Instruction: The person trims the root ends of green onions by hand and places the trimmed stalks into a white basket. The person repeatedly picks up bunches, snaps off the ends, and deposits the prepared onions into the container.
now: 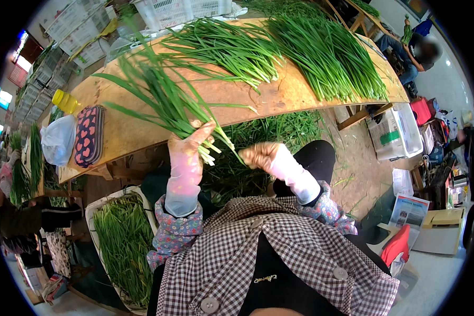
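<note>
My left hand, in a thin translucent glove, grips a bunch of garlic chives near its pale stem ends. The leaves fan up and left over the wooden table, their tips blurred. My right hand, also gloved and blurred, is closed just right of the stem ends, at a thin green chive leaf that slants down to its fingertips. Past the bunch, a loose pile of chives lies on the table. Farther right is a thicker pile of chives with its stem ends aligned towards me.
A crate of chives stands left of my lap. Leaf scraps cover the floor under the table. A heart-patterned pouch, a white plastic bag and a yellow bottle sit at the table's left. A person sits at the far right.
</note>
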The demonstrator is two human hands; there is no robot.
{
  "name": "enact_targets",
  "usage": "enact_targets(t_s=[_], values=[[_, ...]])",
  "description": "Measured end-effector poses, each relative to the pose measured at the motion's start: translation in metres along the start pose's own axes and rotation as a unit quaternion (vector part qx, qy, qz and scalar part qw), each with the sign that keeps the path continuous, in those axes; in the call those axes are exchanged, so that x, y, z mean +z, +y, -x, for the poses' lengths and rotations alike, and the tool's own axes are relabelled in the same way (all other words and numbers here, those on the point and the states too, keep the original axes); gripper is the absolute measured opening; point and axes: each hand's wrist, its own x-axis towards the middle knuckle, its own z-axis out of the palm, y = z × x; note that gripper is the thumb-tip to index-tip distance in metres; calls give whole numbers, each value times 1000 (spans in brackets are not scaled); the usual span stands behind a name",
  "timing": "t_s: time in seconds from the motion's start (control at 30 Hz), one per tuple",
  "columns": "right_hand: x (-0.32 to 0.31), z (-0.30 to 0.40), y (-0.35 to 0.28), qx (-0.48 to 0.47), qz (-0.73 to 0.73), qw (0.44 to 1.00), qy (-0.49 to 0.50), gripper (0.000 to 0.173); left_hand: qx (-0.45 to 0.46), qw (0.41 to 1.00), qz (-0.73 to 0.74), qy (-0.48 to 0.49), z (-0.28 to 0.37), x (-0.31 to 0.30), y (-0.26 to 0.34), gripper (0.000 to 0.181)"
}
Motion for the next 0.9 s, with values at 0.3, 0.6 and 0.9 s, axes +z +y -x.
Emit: enact_targets(t_s=[0.3, 0.6, 0.9], values=[[19, -16, -12, -154, 153, 938, 271, 22, -118, 991, -45, 33, 6, 21, -31, 13], [23, -10, -13, -246, 348, 855, 296, 23, -119, 992, -25, 27, 12, 25, -36, 13], [3, -18, 9, 33, -522, 817, -243, 35, -31, 996, 0, -88, 25, 23, -3, 22]])
